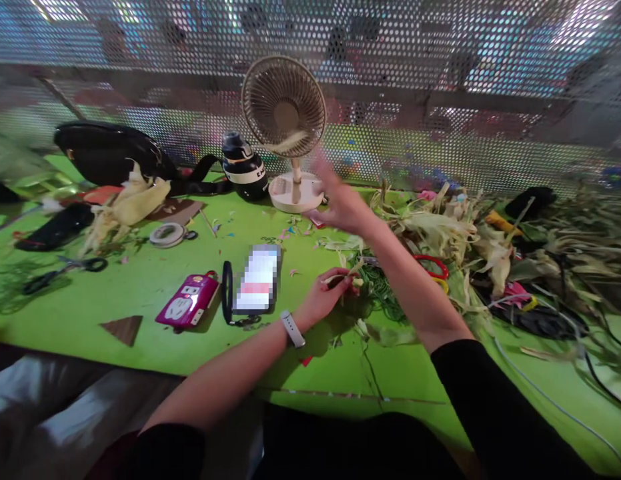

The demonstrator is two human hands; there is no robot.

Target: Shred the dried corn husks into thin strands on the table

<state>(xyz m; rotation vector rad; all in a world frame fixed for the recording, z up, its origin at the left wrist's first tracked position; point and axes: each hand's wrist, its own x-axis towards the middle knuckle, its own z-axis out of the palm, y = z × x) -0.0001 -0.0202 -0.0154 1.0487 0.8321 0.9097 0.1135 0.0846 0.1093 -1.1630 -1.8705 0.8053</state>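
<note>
My left hand (335, 290), a pale watch band (293, 329) on its wrist, is closed on a thin pale corn husk strip (357, 268) low over the table. My right hand (343, 200) is raised beyond it, close to the base of a small fan (285, 107). Its fingers are smeared by motion, but the thumb stands apart from them. A pale streak (290, 142) shows in front of the fan's lower grille; I cannot tell what it is. Green string (385, 293) lies beside my left hand, under my right forearm.
A husk pile (440, 223) spreads along the right, with cables (535, 397) in front. Leftward are a phone (257, 280), magenta case (190, 300), tape roll (167, 234), scissors (65, 270) and husk bundle (133, 203). A bottle (244, 170) and black bag (115, 153) stand against the perforated screen (415, 100).
</note>
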